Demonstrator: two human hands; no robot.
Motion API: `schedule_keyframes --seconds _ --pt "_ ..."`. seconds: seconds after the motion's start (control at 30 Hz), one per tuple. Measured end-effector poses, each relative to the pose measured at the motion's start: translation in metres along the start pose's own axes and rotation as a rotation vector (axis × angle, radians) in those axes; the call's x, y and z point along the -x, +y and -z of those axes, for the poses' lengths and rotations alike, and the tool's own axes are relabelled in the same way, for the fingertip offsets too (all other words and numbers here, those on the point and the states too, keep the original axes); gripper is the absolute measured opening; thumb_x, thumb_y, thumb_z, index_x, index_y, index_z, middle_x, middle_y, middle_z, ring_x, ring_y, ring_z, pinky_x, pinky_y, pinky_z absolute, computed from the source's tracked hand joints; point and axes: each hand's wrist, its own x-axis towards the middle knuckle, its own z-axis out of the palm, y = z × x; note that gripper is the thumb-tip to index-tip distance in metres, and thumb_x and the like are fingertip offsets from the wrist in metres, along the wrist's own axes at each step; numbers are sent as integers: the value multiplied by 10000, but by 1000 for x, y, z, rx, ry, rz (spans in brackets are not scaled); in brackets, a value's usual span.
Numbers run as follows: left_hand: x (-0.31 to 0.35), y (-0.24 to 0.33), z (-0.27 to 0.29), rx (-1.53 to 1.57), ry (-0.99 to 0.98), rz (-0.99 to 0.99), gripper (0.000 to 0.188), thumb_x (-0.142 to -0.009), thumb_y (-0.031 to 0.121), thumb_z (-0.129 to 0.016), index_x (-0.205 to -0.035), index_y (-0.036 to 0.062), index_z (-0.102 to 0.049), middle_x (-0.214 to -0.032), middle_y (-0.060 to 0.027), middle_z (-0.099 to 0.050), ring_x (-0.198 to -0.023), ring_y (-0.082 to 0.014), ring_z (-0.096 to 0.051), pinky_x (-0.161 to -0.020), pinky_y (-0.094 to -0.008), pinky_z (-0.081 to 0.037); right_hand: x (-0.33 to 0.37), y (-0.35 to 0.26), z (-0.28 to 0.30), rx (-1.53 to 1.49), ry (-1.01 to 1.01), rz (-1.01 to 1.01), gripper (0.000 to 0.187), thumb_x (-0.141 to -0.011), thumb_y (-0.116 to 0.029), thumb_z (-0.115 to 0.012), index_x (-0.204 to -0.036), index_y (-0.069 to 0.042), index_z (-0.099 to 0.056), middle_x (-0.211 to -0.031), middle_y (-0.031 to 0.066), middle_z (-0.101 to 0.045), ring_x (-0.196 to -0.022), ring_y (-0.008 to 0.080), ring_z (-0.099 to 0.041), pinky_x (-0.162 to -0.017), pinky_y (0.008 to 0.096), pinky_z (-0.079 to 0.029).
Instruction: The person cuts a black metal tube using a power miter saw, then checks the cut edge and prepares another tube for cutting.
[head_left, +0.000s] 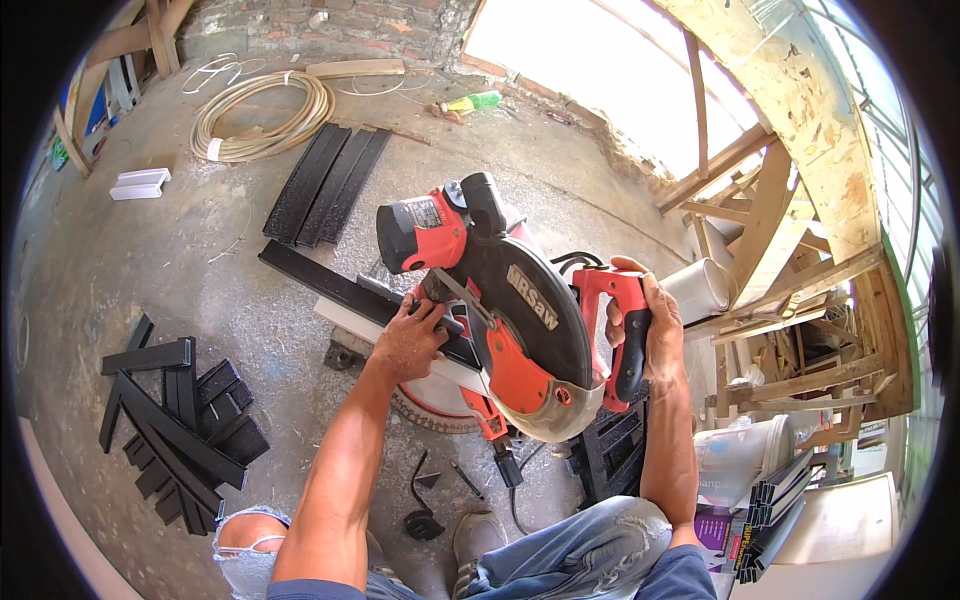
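A red and black miter saw [530, 305] stands on the floor in front of me, its blade guard and motor leaning over the base. My right hand [660, 315] is wrapped round the saw's red and black handle [628, 365]. A long black profile [325, 280] lies across the saw's bed and sticks out to the left. My left hand [410, 335] grips it against the fence, left of the blade guard, with the fingers curled over its top. The guard hides the blade and the profile's right end.
Cut black pieces [190, 425] are heaped at left; longer black strips [325, 185] lie beyond the saw. A tape measure [424, 522] and pencil [468, 480] lie near my feet. A coiled hose [262, 115] lies farther back; buckets [740, 450] and timber frames [800, 240] stand at right.
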Motion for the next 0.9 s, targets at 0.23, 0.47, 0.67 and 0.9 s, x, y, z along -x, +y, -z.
schedule_keyframes --seconds 0.23,0.47,0.67,0.9 --pt "0 -1 -3 8 9 -4 393 -762 350 -813 -1082 124 -776 -1385 -169 -507 -1393 -348 -417 -1193 -622 -279 1 1 -2 1 0 10 561 -1086 -445 -490 -1378 31 -549 -730 66 -632 -526 124 -571 -493 244 -470" --pt "0 -1 -2 3 9 -4 394 -761 355 -810 -1081 127 -778 -1385 -169 -509 -1395 -349 -417 -1194 -617 -279 2 1 -1 -1 0 7 563 -1087 -449 -490 -1379 28 -551 -734 62 -637 -530 122 -573 -497 242 -472" --pt "-1 0 4 -7 9 -1 385 -771 359 -802 -1080 130 -784 -1387 -166 -509 -1391 -347 -419 -1196 -605 -281 2 2 -2 -8 -2 6 563 -1090 -447 -482 -1384 29 -548 -735 60 -636 -532 122 -571 -500 245 -471" --pt "-2 2 10 16 -77 20 362 -838 345 -772 -1110 106 -751 -1433 -137 -480 -1411 -324 -400 -1224 -606 -256 4 1 -2 25 18 6 568 -1093 -448 -469 -1386 33 -547 -735 63 -629 -536 123 -568 -506 247 -469"
